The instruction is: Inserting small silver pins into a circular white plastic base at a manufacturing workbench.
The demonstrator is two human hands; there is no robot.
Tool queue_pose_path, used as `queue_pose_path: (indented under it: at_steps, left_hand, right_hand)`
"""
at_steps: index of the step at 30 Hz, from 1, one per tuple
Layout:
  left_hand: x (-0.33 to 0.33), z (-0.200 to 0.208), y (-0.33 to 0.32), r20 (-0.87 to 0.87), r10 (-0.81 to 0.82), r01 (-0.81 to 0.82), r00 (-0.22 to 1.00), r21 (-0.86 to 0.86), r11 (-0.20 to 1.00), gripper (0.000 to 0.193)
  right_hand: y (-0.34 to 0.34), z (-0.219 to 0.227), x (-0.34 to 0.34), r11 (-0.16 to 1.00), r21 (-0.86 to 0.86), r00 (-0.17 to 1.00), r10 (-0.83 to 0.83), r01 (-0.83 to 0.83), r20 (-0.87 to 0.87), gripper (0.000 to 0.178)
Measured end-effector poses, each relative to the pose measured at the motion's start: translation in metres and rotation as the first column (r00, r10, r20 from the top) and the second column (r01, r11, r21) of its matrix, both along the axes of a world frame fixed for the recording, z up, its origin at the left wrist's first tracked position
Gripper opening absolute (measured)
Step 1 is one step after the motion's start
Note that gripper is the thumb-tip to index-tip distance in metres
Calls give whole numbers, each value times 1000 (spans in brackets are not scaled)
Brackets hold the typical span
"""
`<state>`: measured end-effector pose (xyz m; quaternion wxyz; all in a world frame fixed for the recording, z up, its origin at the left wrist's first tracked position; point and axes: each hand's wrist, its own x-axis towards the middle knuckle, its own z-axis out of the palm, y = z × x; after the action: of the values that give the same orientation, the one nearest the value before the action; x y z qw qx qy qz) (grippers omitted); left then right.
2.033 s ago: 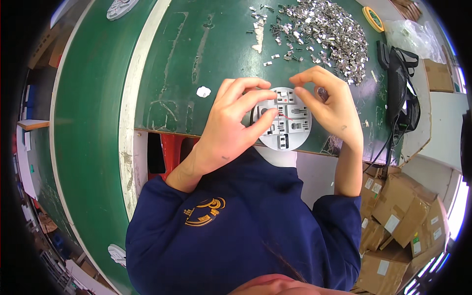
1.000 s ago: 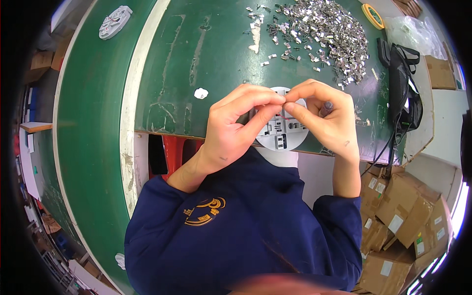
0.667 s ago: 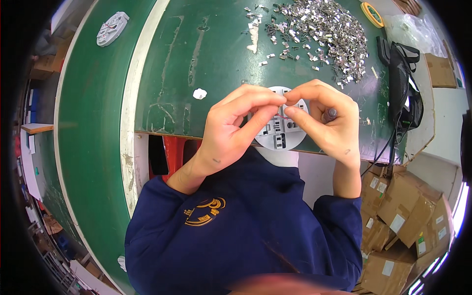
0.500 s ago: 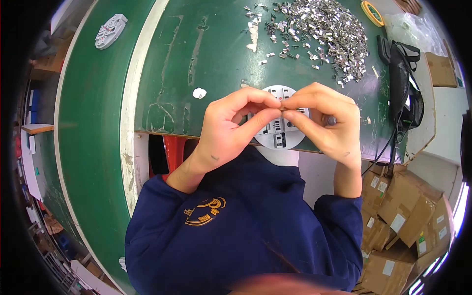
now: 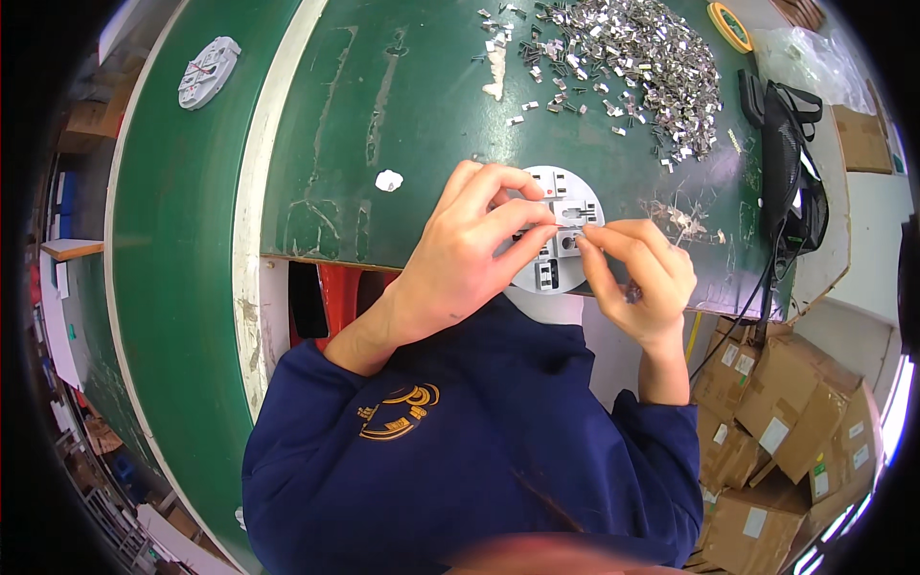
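Under my hands a round light-grey plastic base with raised blocks and slots lies at the table's near edge. My left hand covers its left side, thumb and fingertips pinched together over its middle. Whatever sits in that pinch is too small to name. At the base's right side my right hand has its thumb and index finger closed near a slotted block; what they hold is also too small to tell. Something small and dark shows inside the right hand's curled fingers, mostly hidden.
A big pile of small metal clips spreads over the table's far right. Beyond it lies a yellow tape roll. A black bag lies at the right edge, cardboard boxes below. Another round base lies on the green belt at left.
My hands were pinched together above the base; now they are apart, the right one lower and nearer me. The base on the left belt has shifted slightly toward me.
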<state>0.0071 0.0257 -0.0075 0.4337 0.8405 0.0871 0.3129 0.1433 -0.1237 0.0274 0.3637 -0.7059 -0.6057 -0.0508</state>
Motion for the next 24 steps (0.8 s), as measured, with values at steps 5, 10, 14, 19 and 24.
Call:
queue_pose_path:
  at_steps: [5,10,14,19,24]
  left_hand:
    - [1,-1,-1,12,22,-22,1000,-13,1000,16]
    - [1,0,-2,6,20,-20,1000,-23,1000,15]
    - [2,-1,-2,7,17,-17,1000,-29,999,15]
    - [1,0,0,1,6,-6,1000,-42,999,15]
    - [-5,4,4,-7,22,-22,1000,-40,999,16]
  right_hand:
    - [3,-11,-4,993,114,996,-14,4,92,23]
    - [4,-15,-6,990,141,993,-19,2,118,25]
    - [5,-15,-8,993,119,995,1,-13,101,25]
    - [6,-2,1,999,23,998,38,-39,43,24]
    - [18,14,13,981,-115,987,158,-156,5,19]
